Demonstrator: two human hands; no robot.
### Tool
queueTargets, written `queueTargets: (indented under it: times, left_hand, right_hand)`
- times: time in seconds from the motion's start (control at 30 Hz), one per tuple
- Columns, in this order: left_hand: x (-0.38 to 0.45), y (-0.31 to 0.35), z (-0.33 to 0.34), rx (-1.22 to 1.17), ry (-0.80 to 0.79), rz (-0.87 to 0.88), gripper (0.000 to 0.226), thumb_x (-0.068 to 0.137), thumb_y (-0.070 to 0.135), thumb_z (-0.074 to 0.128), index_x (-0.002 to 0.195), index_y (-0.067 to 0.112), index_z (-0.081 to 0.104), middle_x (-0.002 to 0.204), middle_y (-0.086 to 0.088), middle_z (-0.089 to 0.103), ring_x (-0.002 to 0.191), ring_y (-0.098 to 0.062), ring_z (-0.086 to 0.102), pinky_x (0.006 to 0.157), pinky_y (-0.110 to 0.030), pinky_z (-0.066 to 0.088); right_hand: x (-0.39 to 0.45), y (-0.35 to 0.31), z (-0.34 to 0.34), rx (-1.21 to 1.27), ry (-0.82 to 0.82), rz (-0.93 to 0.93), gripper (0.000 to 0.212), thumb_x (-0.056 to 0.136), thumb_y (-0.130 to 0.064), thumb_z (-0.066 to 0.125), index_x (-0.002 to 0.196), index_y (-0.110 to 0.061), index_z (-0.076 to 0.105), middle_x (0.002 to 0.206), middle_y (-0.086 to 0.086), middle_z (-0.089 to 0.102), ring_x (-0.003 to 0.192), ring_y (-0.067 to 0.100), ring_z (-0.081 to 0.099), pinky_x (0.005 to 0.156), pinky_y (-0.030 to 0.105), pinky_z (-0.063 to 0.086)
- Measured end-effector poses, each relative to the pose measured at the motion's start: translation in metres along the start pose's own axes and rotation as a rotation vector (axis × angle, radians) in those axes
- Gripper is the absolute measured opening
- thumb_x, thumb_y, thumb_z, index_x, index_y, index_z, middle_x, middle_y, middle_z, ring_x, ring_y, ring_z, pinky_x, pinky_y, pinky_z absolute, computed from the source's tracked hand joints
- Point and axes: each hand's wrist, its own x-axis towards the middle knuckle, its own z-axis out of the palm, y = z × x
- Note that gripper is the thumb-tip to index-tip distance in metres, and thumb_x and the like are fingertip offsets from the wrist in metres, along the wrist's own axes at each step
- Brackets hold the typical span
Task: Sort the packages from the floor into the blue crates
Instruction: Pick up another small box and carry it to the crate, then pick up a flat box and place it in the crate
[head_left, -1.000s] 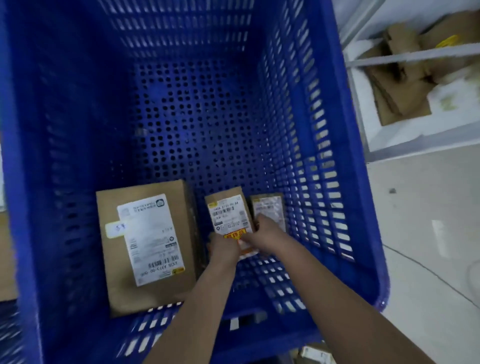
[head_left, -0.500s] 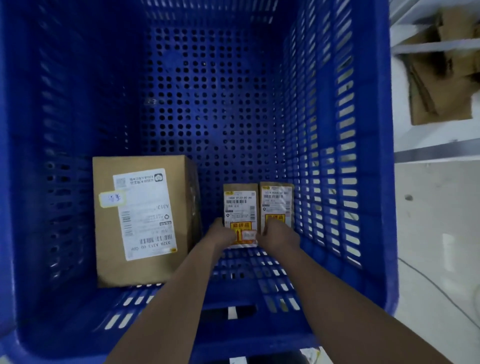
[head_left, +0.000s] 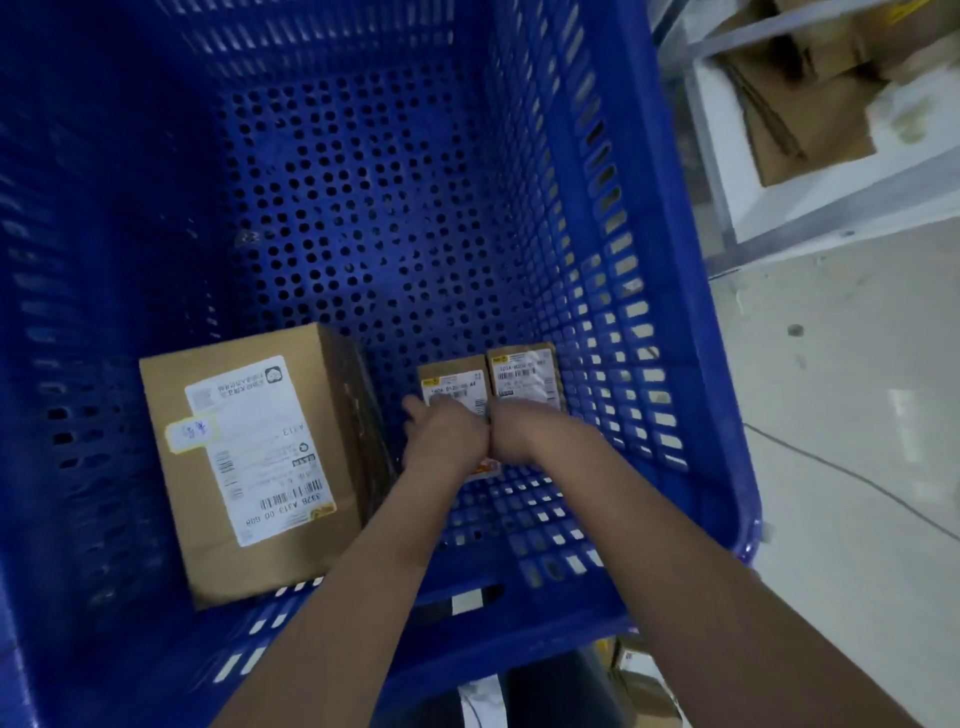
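Both hands, left hand (head_left: 447, 434) and right hand (head_left: 524, 431), rest on 2 small cartons (head_left: 452, 382) in the blue crate (head_left: 691, 364); finger grip unclear. The cartons look light and stiff, best pinched by their side edges.

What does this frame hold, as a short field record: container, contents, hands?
container: blue perforated plastic crate
contents: large brown cardboard box with white label; two small brown labelled boxes side by side near the right wall
left hand: on the left small box
right hand: on the right small box
grip: fingers hidden, unclear
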Motion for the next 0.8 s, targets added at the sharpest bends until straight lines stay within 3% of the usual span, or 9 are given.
queueTargets:
  times: [0.13,0.23,0.3,0.4,0.47,0.53,0.67,0.73,0.8]
  left_hand:
    - [-0.043,0.026,-0.031,-0.143,0.165,0.271,0.033,0.099,0.021,0.033,0.124,0.002,0.042,0.135,-0.018,0.03,0.115,-0.034,0.044,0.096,-0.042,0.039]
    - [-0.093,0.056,-0.046,-0.444,0.177,0.529,0.017,0.096,0.014,0.037,0.104,0.011,0.052,0.117,-0.014,0.053,0.087,-0.016,0.053,0.079,-0.034,0.043]
    - [-0.136,0.083,-0.044,-0.525,0.179,0.754,0.014,0.093,0.011,0.041,0.091,0.017,0.053,0.106,-0.009,0.058,0.08,-0.006,0.054,0.078,-0.03,0.048]
    - [-0.195,0.12,-0.019,-0.481,0.058,1.113,0.014,0.089,0.016,0.044,0.082,0.025,0.051,0.099,-0.003,0.056,0.076,0.003,0.056,0.07,-0.017,0.05]
    - [-0.219,0.14,0.016,-0.333,-0.007,1.227,0.009,0.09,0.017,0.045,0.087,0.022,0.052,0.097,0.0,0.054,0.087,-0.009,0.055,0.078,-0.03,0.05]
    - [-0.231,0.153,0.062,-0.112,-0.017,1.259,0.012,0.092,0.018,0.045,0.098,0.015,0.054,0.106,-0.004,0.052,0.098,-0.019,0.054,0.085,-0.039,0.049]
    - [-0.215,0.137,0.166,0.605,-0.078,1.345,0.029,0.093,0.022,0.045,0.116,0.007,0.049,0.126,-0.011,0.038,0.115,-0.027,0.043,0.091,-0.036,0.041]
    - [-0.191,0.124,0.209,0.937,-0.146,1.288,0.036,0.093,0.024,0.042,0.124,0.005,0.044,0.134,-0.015,0.032,0.122,-0.031,0.036,0.097,-0.037,0.037]
    - [-0.164,0.118,0.246,1.16,-0.179,1.152,0.04,0.094,0.024,0.039,0.128,0.002,0.039,0.138,-0.019,0.028,0.127,-0.034,0.031,0.099,-0.04,0.035]
  right_hand:
    - [-0.071,-0.001,-0.023,0.08,0.549,-0.222,0.019,0.089,-0.012,0.05,0.108,-0.009,0.048,0.107,0.01,0.061,0.095,0.028,0.059,0.064,0.032,0.038]
    - [-0.127,0.012,-0.025,0.451,0.902,-0.356,0.024,0.088,-0.013,0.052,0.112,-0.015,0.054,0.101,0.004,0.066,0.089,0.02,0.062,0.07,0.032,0.047]
    - [-0.164,0.027,-0.023,0.747,1.193,-0.43,0.031,0.086,-0.012,0.055,0.116,-0.022,0.058,0.098,-0.005,0.068,0.085,0.01,0.063,0.072,0.025,0.05]
    - [-0.2,0.068,-0.007,1.045,1.568,-0.401,0.028,0.085,0.0,0.055,0.106,-0.02,0.058,0.084,-0.008,0.064,0.072,0.001,0.061,0.064,0.012,0.047]
    - [-0.208,0.106,0.014,1.261,1.667,-0.237,0.024,0.084,0.005,0.053,0.098,-0.015,0.056,0.077,-0.007,0.06,0.064,-0.005,0.059,0.056,0.007,0.044]
    - [-0.201,0.15,0.046,1.361,1.599,-0.003,0.019,0.083,0.005,0.053,0.091,-0.012,0.054,0.07,-0.006,0.057,0.055,-0.009,0.055,0.05,0.004,0.038]
    - [-0.166,0.229,0.136,1.397,1.177,0.363,0.015,0.084,0.0,0.052,0.083,-0.015,0.05,0.07,-0.003,0.056,0.058,0.002,0.051,0.055,0.009,0.04]
    - [-0.14,0.26,0.189,1.578,0.95,0.477,0.01,0.088,-0.007,0.052,0.098,-0.008,0.053,0.078,0.007,0.063,0.063,0.014,0.056,0.062,0.018,0.047]
    - [-0.118,0.282,0.241,1.858,0.738,0.535,0.023,0.092,-0.014,0.052,0.111,0.0,0.052,0.081,0.01,0.063,0.065,0.019,0.059,0.063,0.028,0.05]
